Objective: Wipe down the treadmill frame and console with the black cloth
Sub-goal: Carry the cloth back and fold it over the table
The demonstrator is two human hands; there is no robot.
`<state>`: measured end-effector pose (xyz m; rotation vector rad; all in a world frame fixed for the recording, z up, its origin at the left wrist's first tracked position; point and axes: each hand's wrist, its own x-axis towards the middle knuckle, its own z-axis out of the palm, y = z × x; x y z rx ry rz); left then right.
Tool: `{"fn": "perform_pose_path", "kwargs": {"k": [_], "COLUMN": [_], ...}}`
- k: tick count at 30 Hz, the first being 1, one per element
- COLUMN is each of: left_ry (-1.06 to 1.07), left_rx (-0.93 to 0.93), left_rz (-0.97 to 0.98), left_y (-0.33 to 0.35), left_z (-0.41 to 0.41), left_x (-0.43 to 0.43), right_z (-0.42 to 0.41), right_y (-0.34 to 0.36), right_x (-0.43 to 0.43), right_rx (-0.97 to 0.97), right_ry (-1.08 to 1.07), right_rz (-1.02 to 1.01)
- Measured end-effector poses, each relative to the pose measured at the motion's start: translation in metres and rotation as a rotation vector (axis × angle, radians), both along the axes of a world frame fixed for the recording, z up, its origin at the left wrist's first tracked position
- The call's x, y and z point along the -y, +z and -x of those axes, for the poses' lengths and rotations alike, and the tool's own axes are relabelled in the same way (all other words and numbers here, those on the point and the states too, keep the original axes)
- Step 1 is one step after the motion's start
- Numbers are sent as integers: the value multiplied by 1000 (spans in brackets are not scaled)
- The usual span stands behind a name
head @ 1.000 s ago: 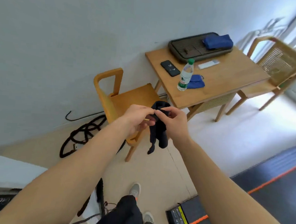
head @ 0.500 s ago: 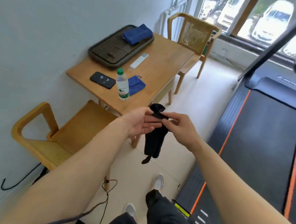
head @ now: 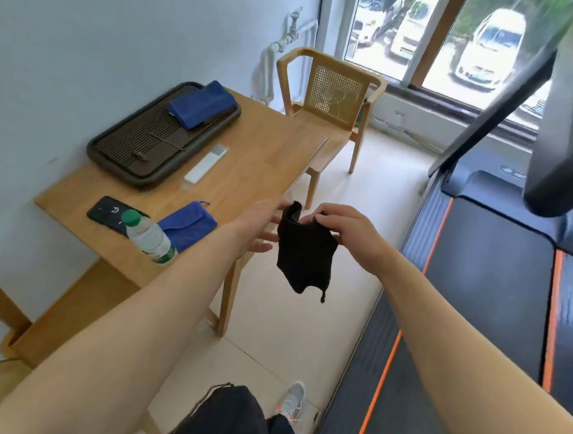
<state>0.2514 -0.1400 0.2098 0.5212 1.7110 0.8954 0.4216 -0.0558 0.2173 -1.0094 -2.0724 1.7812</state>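
While both hands [head: 345,234] pinch black cloth [head: 304,252], fingers clamped, cloth now spread wider

Bright daylight enters through the window [head: 436,41] at upper right, where the view outside is overexposed. The wall [head: 87,33] and bench [head: 266,147] are evenly lit, with soft shadows. Wide-angle distortion bends lines near the edges. The treadmill handle [head: 565,182] at right is blurred.

Table [head: 259,154] (bottle [head: 149,237], phone [head: 107,211])
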Motion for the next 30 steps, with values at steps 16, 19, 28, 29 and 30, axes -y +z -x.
{"fn": "perform_pose_path", "kwargs": {"k": [16, 19, 28, 29, 30], "left_ry": [149, 360, 630, 654, 657], "left_rx": [-5, -183, -544, -580, -625], "left_rz": [-254, -316, -304, -276, -228], "left_y": [-11, -11, 11, 15, 16], "left_z": [150, 187, 244, 246, 247], "left_x": [-142, -153, -159, -158, -157], "right_z": [206, 257, 361, 366, 368], "right_y": [-9, -3, -7, -7, -11], "right_x": [-209, -230, -260, -259, -258], "right_rx": [-99, -91, -108, -110, -111], "right_ry": [-150, -53, 252, 276, 303], "right_rz": [262, 255, 148, 159, 161]}}
